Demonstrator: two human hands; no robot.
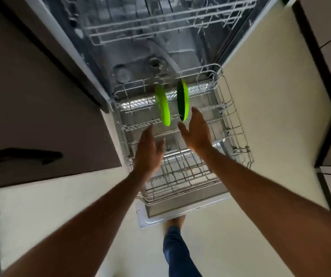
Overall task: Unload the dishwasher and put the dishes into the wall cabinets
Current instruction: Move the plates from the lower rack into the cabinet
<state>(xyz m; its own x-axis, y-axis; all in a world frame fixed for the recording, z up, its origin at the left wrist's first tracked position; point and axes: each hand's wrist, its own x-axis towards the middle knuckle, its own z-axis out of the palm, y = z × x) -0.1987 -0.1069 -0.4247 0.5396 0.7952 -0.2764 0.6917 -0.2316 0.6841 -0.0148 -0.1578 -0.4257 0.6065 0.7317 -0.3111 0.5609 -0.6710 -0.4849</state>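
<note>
Your head camera, the only view, looks steeply down from standing height over the pulled-out lower rack [182,148] of the open dishwasher [156,47]. Its wide lens bends the cabinet front [40,108] at left and the floor [264,120] at right. Your forearms reach in from the bottom corners, close to the lens; your own leg [178,254] shows directly below.

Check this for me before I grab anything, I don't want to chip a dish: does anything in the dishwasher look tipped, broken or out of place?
Nothing stands out. Two green plates stand on edge in the pulled-out lower rack. Both hands, left and right, are open and touch neither plate.
</note>
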